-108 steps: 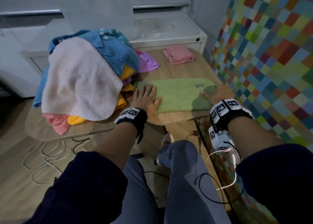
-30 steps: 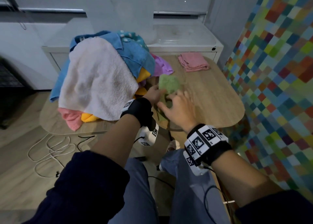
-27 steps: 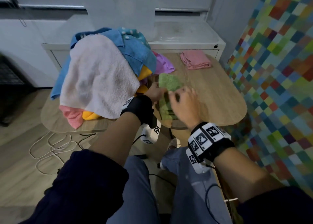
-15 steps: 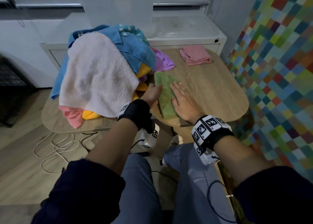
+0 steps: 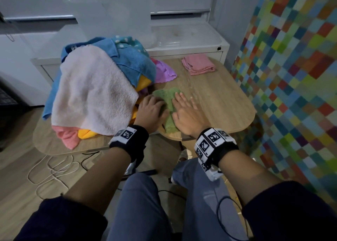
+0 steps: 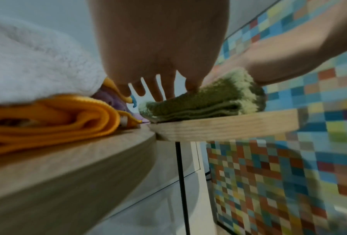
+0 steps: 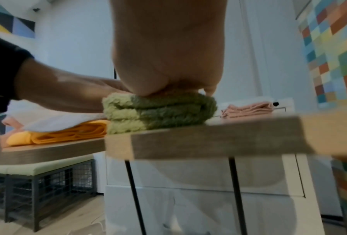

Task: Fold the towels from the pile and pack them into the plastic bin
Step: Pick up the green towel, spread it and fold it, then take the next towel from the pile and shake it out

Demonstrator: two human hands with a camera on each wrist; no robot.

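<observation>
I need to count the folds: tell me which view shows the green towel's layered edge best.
The right wrist view: the green towel shows its stacked layers edge-on at the table's rim. The left wrist view shows them blurred and from the side; the head view shows only its top between the left hand and right hand.

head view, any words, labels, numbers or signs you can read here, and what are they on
No readable text in any view.
Left wristband: square black-and-white marker pattern, no letters.
Right wristband: several similar marker squares, no letters.
Blue towel in the pile: a white mark near its top left edge, too blurred to read.
</observation>
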